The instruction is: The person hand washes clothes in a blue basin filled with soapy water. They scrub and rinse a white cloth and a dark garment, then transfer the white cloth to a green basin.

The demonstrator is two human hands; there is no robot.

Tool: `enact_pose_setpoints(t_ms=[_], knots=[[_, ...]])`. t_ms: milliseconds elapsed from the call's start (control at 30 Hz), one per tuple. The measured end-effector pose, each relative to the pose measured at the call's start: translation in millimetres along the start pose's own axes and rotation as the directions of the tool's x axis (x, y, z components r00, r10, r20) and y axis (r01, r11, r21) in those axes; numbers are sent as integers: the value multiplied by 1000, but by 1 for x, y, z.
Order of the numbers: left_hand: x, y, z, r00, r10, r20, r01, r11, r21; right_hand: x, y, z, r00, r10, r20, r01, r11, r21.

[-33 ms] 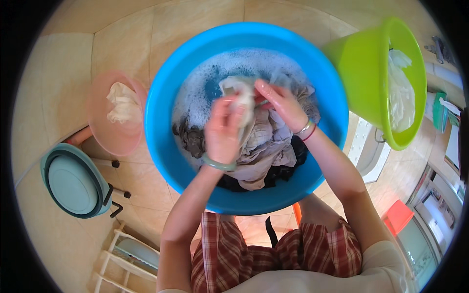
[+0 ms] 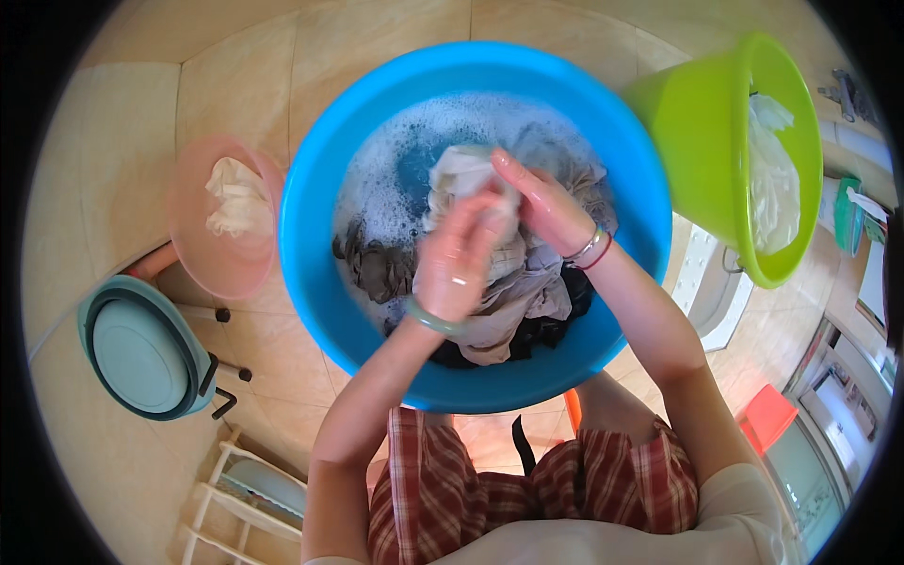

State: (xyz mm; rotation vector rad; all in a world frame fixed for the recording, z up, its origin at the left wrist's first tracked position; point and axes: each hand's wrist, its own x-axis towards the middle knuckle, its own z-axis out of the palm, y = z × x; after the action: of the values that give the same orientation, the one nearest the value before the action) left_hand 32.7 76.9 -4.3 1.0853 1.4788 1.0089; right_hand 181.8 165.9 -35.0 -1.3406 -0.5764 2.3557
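A large blue basin (image 2: 315, 311) in front of me holds sudsy water (image 2: 377, 188) and a heap of wet clothes. Over the heap, a wet off-white cloth (image 2: 460, 168) is bunched between my two hands. My left hand (image 2: 457, 264), with a pale green bangle at the wrist, closes on its near side; the fingers are slightly blurred. My right hand (image 2: 551, 212) grips the same cloth from the right, thumb side up. Below them lie greyish-beige clothes (image 2: 527, 292) and black fabric (image 2: 541, 334). A dark grey-brown cloth (image 2: 372, 266) floats at the left.
A pink basin (image 2: 193, 240) with a cream cloth (image 2: 235, 193) stands left. Below it is a teal collapsible tub (image 2: 141, 358). A tall lime-green bucket (image 2: 683, 141) with a white plastic bag (image 2: 774, 188) stands right, against the basin. A white rack (image 2: 212, 490) is at lower left.
My left hand has moved right and slightly up, closer to my right hand. The cloth between them is bunched more tightly. My right hand has barely shifted.
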Motion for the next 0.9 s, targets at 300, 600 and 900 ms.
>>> enact_pose_setpoints(t_ms=[300,600,900], knots=[[67,-68,-5,937,176,-303,3,860,510,40,-29,-43,964,-264,-25,248,932,-264],[81,-85,-57,829,-558,-41,286,486,-826,54,10,-81,885,-200,-420,135,974,-180],[68,-84,-89,920,-331,-212,317,944,-95,46,-21,-55,982,-80,-171,92,994,66]])
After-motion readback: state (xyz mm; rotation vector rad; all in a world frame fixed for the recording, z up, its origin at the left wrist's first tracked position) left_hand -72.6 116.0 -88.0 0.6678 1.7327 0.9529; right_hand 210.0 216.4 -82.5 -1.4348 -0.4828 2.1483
